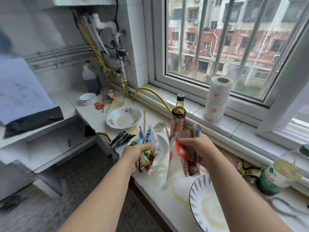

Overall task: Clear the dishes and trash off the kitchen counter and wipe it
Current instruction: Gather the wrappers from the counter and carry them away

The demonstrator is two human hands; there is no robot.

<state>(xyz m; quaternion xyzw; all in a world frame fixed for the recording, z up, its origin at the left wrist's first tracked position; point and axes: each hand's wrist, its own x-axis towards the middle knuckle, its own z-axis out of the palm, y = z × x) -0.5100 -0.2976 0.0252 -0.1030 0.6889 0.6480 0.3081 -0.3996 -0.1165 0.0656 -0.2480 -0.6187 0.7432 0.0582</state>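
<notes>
Wrappers [145, 154], shiny and crinkly, fill both hands above the white table [97, 119]. The left hand [133, 154] has its grip curled tight round a bright bunch; one blue pack [148, 137] shows Chinese writing. The right hand [199, 150] pinches red and brown packs [183, 152]. A thin white bag [161, 158] hangs between them. Behind stand a dark sauce bottle [178, 118] and a round flower plate [123, 118]. The table is stained yellow.
</notes>
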